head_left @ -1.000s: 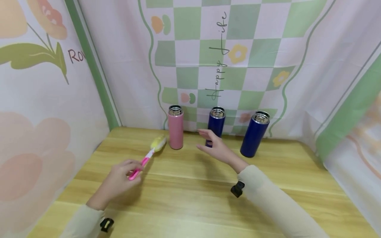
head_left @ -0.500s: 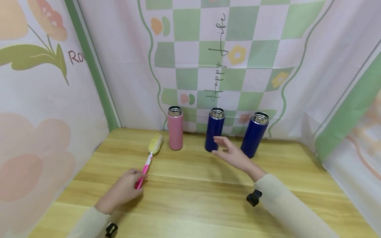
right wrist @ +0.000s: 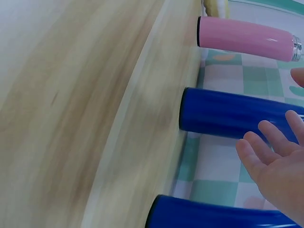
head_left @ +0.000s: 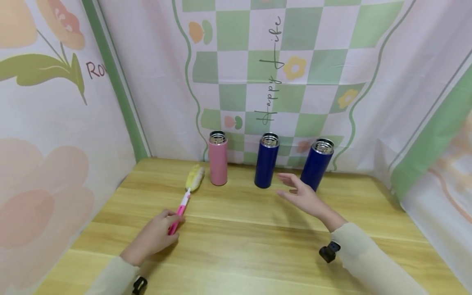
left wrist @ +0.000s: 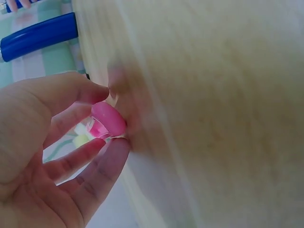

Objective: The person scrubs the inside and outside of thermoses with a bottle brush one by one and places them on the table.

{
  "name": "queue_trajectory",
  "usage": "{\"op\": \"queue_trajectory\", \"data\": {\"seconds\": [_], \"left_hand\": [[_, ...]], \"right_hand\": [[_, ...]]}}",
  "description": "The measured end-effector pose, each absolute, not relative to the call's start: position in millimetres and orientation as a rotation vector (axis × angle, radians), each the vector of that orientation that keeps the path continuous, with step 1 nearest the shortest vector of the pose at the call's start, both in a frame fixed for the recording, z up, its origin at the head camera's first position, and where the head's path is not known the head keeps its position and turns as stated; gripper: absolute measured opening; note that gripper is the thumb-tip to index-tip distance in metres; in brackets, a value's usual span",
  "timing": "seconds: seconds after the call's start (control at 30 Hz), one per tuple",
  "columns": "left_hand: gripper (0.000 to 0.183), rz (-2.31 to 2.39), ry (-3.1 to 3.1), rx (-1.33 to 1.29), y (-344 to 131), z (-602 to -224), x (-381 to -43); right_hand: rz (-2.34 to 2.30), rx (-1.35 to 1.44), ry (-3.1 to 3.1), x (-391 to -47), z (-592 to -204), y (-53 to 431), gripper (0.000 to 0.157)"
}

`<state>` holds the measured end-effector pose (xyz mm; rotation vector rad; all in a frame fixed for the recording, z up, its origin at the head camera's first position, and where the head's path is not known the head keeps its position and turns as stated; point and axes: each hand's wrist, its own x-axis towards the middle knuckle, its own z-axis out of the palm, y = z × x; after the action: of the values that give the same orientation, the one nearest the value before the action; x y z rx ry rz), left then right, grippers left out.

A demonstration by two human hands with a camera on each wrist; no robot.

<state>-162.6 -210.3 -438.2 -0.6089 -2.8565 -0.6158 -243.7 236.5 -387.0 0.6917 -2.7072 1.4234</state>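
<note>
My left hand (head_left: 155, 232) pinches the pink end of a bottle brush (head_left: 183, 205), thumb on one side of the handle and fingers on the other. The brush has a pink and white handle and a yellow and white sponge head, which lies low over the table left of the pink bottle (head_left: 218, 162). Relaxed and holding nothing, my right hand (head_left: 304, 197) hovers in front of two dark blue bottles, the middle one (head_left: 266, 164) and the right one (head_left: 318, 166). Its hand overlaps the right bottle's base in the head view. All three bottles stand upright, lidless, with steel necks.
The wooden table (head_left: 236, 254) ends at a hanging cloth (head_left: 232, 30) with green checks and flowers, close behind the bottles. More printed cloth (head_left: 48, 123) hangs along the left side, and another panel closes the right.
My right hand has drawn back to the right, away from the middle blue bottle. My left hand has brought the brush slightly toward me, its head swinging left and down, then stayed nearly still.
</note>
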Motion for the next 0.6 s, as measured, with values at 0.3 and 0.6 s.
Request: {"op": "queue_trajectory", "data": {"seconds": [0.3,0.6], "left_hand": [[0.046,-0.659,-2.903,-0.529,-208,-437,-163],[0.039,-0.677,-2.913,-0.503,-205,-436,-164]], "right_hand": [[1.433,0.673,-2.691,-236,-391,247,0.053],[1.410,0.695,-2.672,-233,-394,256,0.052]]}}
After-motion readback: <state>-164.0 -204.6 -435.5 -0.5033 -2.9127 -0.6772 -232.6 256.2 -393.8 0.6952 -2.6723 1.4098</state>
